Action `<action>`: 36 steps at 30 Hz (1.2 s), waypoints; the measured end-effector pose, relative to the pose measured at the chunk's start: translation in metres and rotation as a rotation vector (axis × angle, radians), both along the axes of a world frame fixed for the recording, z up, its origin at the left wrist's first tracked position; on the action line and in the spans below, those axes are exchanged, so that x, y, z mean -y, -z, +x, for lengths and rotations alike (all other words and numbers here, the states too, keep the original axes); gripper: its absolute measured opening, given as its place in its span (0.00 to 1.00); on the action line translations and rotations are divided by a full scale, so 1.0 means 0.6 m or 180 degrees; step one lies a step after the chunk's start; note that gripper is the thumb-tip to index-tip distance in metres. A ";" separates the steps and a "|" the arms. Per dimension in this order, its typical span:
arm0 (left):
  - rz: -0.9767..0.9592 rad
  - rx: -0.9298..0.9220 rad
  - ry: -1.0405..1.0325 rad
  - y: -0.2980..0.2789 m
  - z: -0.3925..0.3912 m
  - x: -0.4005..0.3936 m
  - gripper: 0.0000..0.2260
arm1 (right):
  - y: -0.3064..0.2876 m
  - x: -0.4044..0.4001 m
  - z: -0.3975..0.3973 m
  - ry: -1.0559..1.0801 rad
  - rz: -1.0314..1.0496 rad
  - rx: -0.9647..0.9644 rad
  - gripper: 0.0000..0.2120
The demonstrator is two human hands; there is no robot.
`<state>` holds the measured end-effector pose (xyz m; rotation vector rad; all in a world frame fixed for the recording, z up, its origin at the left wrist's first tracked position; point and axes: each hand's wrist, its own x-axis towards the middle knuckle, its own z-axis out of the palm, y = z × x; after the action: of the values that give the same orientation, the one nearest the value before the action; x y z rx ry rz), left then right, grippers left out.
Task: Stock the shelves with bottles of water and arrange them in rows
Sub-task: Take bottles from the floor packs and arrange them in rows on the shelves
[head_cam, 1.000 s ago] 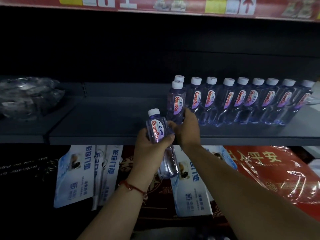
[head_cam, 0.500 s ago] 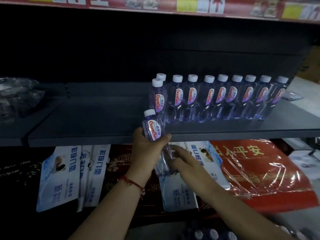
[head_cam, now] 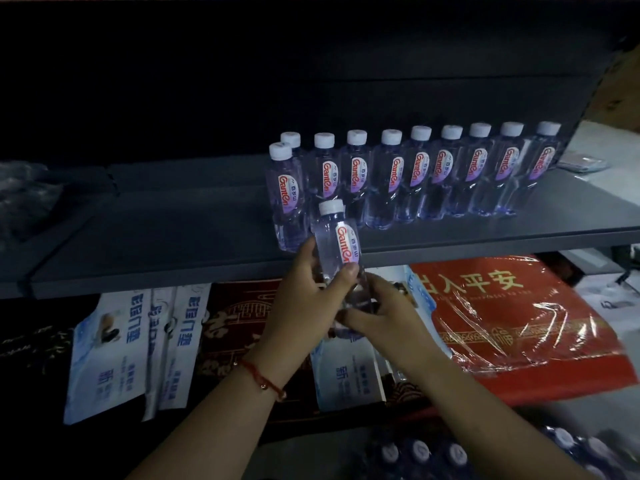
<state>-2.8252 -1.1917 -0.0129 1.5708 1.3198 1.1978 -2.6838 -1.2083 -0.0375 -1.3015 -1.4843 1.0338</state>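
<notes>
One water bottle is held upright in front of the lip of the shelf, just below and in front of the stocked bottles. The left hand wraps its middle, thumb across the label; this grip is clamped on the bottle. The right hand curls its fingers round the clear base, so both grips are closed on the same bottle. Judged from this, the step in hand is a transfer or steadying before placement.

Behind it, a row of bottles stands along the shelf, shoulder to shoulder, labels facing out. At the row's left end, two bottles stand one behind the other, the front bottle starting a second rank. The next move probably calls for lifting the held bottle over the shelf lip and setting it beside that front bottle, label forward, without knocking its neighbours, which stand close enough to topple in a chain.

The bottles are thin clear plastic with ribbed lower bodies, white screw caps and glossy red-lettered oval labels; they will likely dent under a hard squeeze. The shelf is matte dark metal, flat and smooth. Below it hang white-and-blue packets and a red mat in shiny wrap. A pack of further bottles shows at the bottom edge.
</notes>
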 end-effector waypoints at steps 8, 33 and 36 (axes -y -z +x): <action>0.0390 -0.1866 -0.0162 0.003 -0.029 -0.019 0.26 | -0.043 -0.061 0.014 0.0146 0.0161 -0.0142 0.19; 0.0128 -0.2837 0.0012 0.064 -0.045 -0.031 0.28 | -0.015 -0.231 -0.075 0.0827 0.0565 0.0649 0.24; 0.0177 -0.2897 0.0030 0.067 -0.039 -0.030 0.28 | -0.020 -0.239 -0.079 0.0872 0.0464 0.0813 0.26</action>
<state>-2.8484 -1.1738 -0.0530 2.2788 1.8134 0.4819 -2.7310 -1.0648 -0.0258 -1.5222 -1.4845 0.5890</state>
